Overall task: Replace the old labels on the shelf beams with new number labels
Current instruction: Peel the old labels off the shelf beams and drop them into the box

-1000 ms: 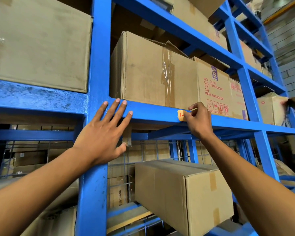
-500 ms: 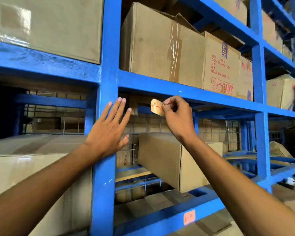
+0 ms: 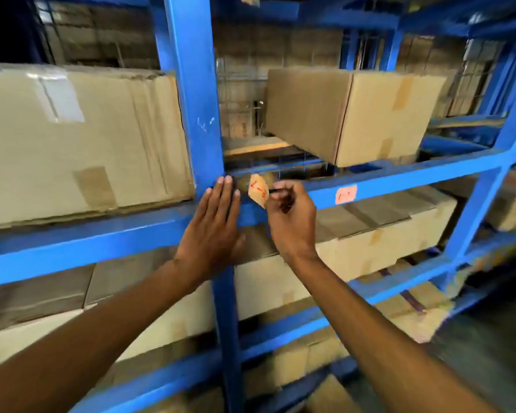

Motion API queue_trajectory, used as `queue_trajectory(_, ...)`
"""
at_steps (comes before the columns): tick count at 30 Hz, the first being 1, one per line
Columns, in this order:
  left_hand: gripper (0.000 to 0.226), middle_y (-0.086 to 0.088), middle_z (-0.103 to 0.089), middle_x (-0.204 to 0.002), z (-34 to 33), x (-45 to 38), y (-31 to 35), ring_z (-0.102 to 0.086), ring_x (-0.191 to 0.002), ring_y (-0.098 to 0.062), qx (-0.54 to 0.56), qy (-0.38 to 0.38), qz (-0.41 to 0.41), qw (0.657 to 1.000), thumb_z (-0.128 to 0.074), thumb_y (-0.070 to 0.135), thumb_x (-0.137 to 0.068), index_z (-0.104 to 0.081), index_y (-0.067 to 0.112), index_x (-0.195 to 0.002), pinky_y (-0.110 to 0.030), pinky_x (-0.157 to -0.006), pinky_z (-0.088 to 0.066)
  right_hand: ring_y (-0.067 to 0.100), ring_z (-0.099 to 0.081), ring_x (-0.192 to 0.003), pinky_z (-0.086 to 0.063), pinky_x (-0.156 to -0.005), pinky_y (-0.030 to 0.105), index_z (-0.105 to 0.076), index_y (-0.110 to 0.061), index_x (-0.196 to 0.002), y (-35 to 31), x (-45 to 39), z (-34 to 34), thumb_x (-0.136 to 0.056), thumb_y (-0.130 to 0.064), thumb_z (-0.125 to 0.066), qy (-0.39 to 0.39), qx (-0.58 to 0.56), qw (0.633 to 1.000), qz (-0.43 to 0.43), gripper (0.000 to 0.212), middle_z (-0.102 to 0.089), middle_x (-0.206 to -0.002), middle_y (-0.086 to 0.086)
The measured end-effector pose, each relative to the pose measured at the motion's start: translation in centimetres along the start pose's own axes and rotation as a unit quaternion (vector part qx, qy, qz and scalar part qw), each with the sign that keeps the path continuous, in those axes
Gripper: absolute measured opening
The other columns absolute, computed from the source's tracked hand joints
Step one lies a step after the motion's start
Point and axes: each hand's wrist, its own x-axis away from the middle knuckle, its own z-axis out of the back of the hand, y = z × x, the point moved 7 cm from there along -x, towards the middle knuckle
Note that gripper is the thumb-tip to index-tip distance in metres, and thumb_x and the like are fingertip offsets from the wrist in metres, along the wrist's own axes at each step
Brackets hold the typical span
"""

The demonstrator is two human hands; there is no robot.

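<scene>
Head view: a small tan label (image 3: 258, 189) with red handwriting is pinched by its right edge between the thumb and fingers of the right hand (image 3: 291, 217), closed on it. The label hangs tilted in front of the blue shelf beam (image 3: 399, 177), just right of the blue upright post (image 3: 195, 99); whether it touches the beam cannot be told. The left hand (image 3: 213, 231) lies flat with fingers spread open against the post where post and beam meet, holding nothing. Farther right on the same beam a second pinkish label (image 3: 346, 194) with red marks is stuck on. A large cardboard box (image 3: 81, 138) sits on the shelf at left, and another box (image 3: 349, 114) stands farther back at right above the beam.
</scene>
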Motion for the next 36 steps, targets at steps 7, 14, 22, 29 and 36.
queue_trajectory(7, 0.074, -0.03, -0.013, -0.151, -9.2, 10.5, 5.4, -0.009, -0.141, -0.043, 0.021, -0.185, -0.041, 0.982, -0.045, 0.039, -0.089, -0.021, -0.007, -0.142, -0.05, -0.116, -0.011, 0.011, -0.057, -0.069, -0.047, -0.064, 0.022, -0.062, -0.015, -0.086, 13.7, 12.5, 2.9, -0.08, -0.008, -0.056, -0.016, 0.1, 0.978, -0.18, 0.011, -0.063, -0.076, 0.003)
queue_trajectory(14, 0.074, -0.027, 0.017, -0.15, -14.8, 14.4, 6.8, 0.018, -0.139, -0.041, -0.029, -0.221, -0.059, 0.973, -0.032, 0.04, -0.092, -0.003, -0.002, -0.145, -0.048, -0.114, 0.005, 0.025, -0.062, -0.089, -0.049, -0.078, 0.034, -0.066, -0.006, -0.09, 26.3, 25.3, 7.7, -0.079, -0.007, -0.057, -0.119, 0.225, 0.878, -0.404, 0.014, -0.069, -0.096, 0.013)
queue_trajectory(22, 0.069, -0.038, 0.017, -0.147, -16.8, 14.8, 7.5, 0.013, -0.139, -0.048, -0.007, -0.201, -0.064, 0.977, -0.031, 0.038, -0.088, -0.013, 0.003, -0.145, -0.053, -0.117, -0.011, 0.026, -0.066, -0.078, -0.057, -0.075, 0.04, -0.067, -0.012, -0.077, 31.9, 33.9, 11.2, -0.076, -0.004, -0.063, -0.136, 0.258, 0.798, -0.528, 0.009, -0.069, -0.081, 0.011)
queue_trajectory(29, 0.067, -0.037, 0.005, -0.15, -16.9, 14.8, 7.5, 0.005, -0.14, -0.048, -0.02, -0.186, -0.079, 0.979, -0.033, 0.041, -0.086, -0.023, 0.004, -0.142, -0.052, -0.115, -0.012, 0.014, -0.058, -0.049, -0.046, -0.04, 0.02, -0.064, -0.015, -0.067, 32.8, 33.1, 12.7, -0.078, 0.001, -0.062, -0.122, 0.271, 0.79, -0.536, 0.02, -0.066, -0.066, 0.005)
queue_trajectory(36, 0.07, -0.038, 0.007, -0.15, -16.9, 14.8, 8.0, 0.006, -0.14, -0.049, 0.015, -0.2, -0.081, 0.976, -0.037, 0.042, -0.086, -0.019, 0.005, -0.143, -0.053, -0.115, -0.014, 0.022, -0.062, -0.073, -0.05, -0.067, 0.032, -0.066, -0.004, -0.076, 31.0, 30.2, 12.8, -0.078, -0.001, -0.065, -0.098, 0.266, 0.816, -0.504, 0.003, -0.067, -0.078, 0.012)
